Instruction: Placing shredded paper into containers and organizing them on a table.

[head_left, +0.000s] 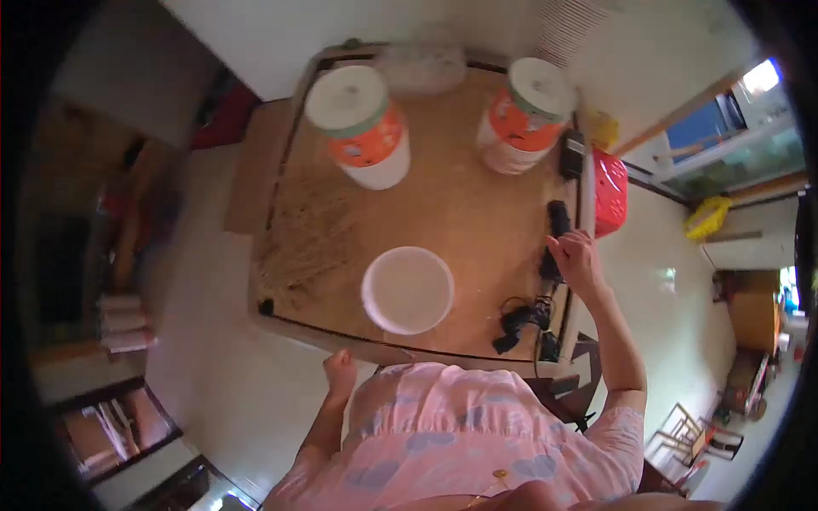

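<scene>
Near the table's front edge, on the left, my left hand [340, 371] is closed in a fist; whether anything is inside cannot be seen. My right hand [577, 258] hovers at the right edge of the table with curled fingers, its thumb across a long black object [558, 218]. Whether it grips that object is unclear. A round white tub [408, 290], its top uncovered, stands on the table between my hands. Farther back are two tall cylindrical containers with pale lids and orange bands, one at left [362, 128] and one at right [527, 117].
Thin straw-like strands [311, 230] cover the left part of the brown tabletop [434, 196]. Black cables [521, 324] lie at the front right. A black adapter-like box [573, 155] and a red basket [610, 194] are at the right edge. A clear plastic bag [422, 66] lies behind.
</scene>
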